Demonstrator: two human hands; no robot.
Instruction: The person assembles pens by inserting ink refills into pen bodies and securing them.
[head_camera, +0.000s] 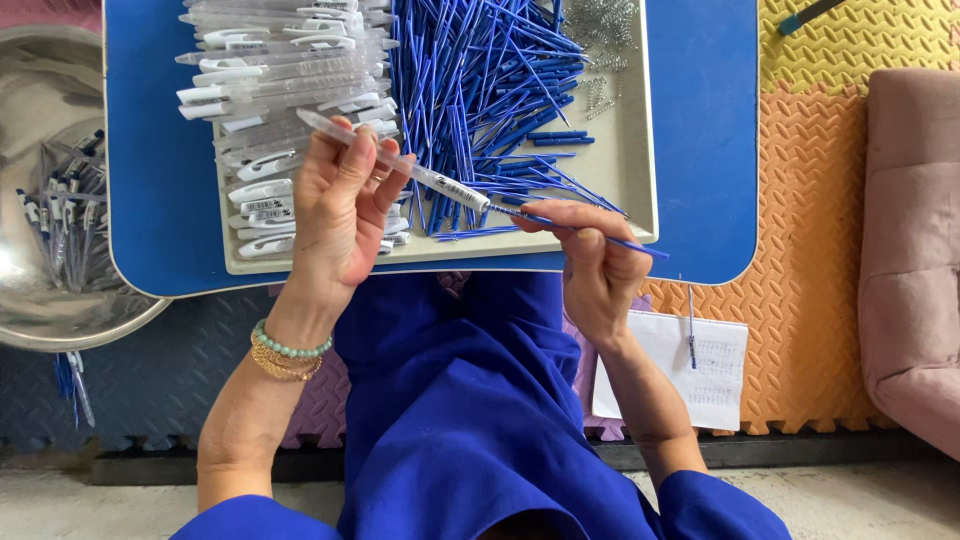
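My left hand (340, 205) grips a clear pen barrel (400, 162) that slants down to the right above the tray. My right hand (590, 255) pinches a thin blue refill (640, 245) whose tip meets the barrel's lower end. Under both hands lies a beige tray (630, 170) on a blue lap table (700, 120). The tray holds a stack of clear pen barrels with white clips (280, 90) on the left, a heap of blue refills (490, 90) in the middle and small metal springs (600, 30) at the top right.
A steel bowl (40, 290) with several finished pens stands to the left of the table. A paper sheet (700, 380) with a pen on it lies on the foam floor mat at right. A pink cushion (910, 250) sits at the far right.
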